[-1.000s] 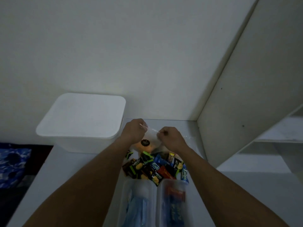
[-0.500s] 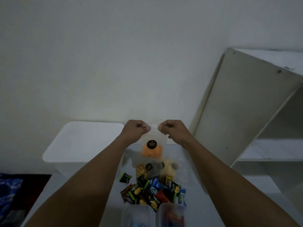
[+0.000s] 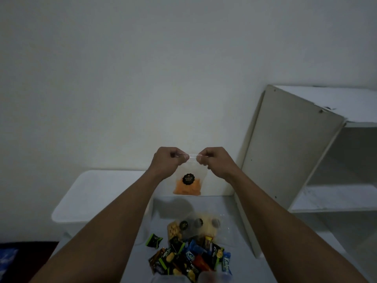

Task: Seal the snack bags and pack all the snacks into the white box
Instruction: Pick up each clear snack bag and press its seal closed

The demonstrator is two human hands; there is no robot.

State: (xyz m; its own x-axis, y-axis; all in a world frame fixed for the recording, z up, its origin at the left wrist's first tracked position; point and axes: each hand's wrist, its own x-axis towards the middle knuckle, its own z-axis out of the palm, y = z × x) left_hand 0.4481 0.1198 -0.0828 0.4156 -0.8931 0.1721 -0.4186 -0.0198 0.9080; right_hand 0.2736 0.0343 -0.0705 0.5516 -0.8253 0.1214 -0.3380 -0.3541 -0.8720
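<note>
The clear plastic snack bag (image 3: 189, 187) hangs at centre frame, with orange pieces pooled in its bottom under a round black sticker. My left grip (image 3: 166, 161) and right grip (image 3: 214, 160) pinch the two ends of its top strip. At lower left sits the smooth, round-cornered white box (image 3: 98, 193), lid on. Glossy wrapped snacks (image 3: 189, 260) are heaped on the surface (image 3: 230, 209) below.

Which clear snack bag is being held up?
The bag of orange snacks, pinched between left hand and right hand; the other bags lie on the table.
</note>
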